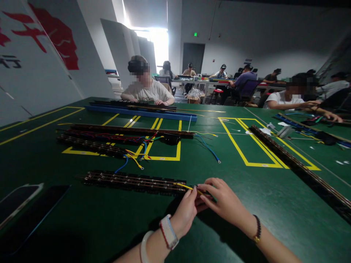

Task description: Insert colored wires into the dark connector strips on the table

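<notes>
My left hand (188, 210), with a watch band on its wrist, is closed at the right end of a long black strip assembly (134, 182) that has metal rails along it. A yellow wire (183, 185) runs along that end and passes between my fingers. My right hand (223, 199) comes in from the right, thumb and fingers closed around the same wire end. The fingers hide the wire's tip and the strip's end. The rest of the strip lies on the green table (131, 223).
Behind it lie more black strips (93, 146) with yellow, red and blue wires ending in ring terminals, and a blue channel (142, 112). Another strip (301, 168) runs along the right. Two dark flat devices (41, 215) lie at left. Co-workers (149, 89) sit across the table.
</notes>
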